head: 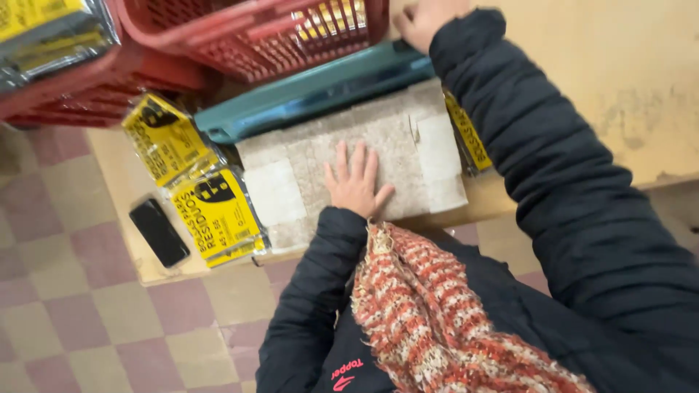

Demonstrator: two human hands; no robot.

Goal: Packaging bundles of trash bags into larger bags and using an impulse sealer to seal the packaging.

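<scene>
Left hand (355,183) lies flat, fingers spread, on the grey-beige wrapped block (349,164), gripping nothing. The block's long axis runs left-right across the wooden counter (124,182). Right hand (422,22) is farther off, past the block, touching the teal bar (306,91); its grip can't be made out.

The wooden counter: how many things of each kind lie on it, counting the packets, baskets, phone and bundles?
Yellow plastic packets with black print: 3
Red plastic baskets: 2
Black flat phone: 1
Beige paper-wrapped bundle under the left hand: 1
Teal flat bundle by the right hand: 1
Total: 8
</scene>
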